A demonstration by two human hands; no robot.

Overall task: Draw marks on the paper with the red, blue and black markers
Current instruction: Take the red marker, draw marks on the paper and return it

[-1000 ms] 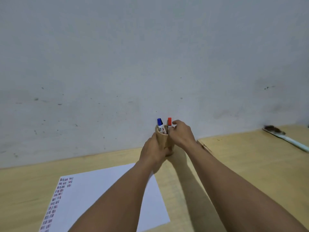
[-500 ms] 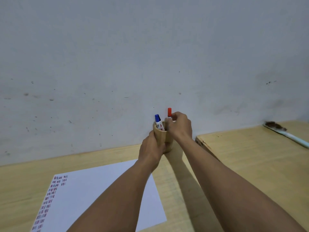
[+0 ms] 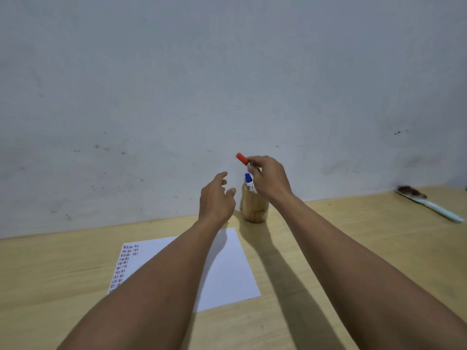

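Right hand (image 3: 271,180) pinches the red marker (image 3: 242,158), its smooth cap tilted up-left above the round wooden holder (image 3: 254,208). The blue marker (image 3: 248,181) stands inside it. Left hand (image 3: 216,200) hovers beside the holder, fingers loosely spread, holding nothing. Flat white paper (image 3: 227,269), marks down its left edge, lies on the pale wood table (image 3: 353,236).

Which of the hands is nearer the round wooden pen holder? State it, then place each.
Right. The right hand holds the red-capped marker directly above the round wooden pen holder. The left hand hangs open just beside the holder's left side, not touching.
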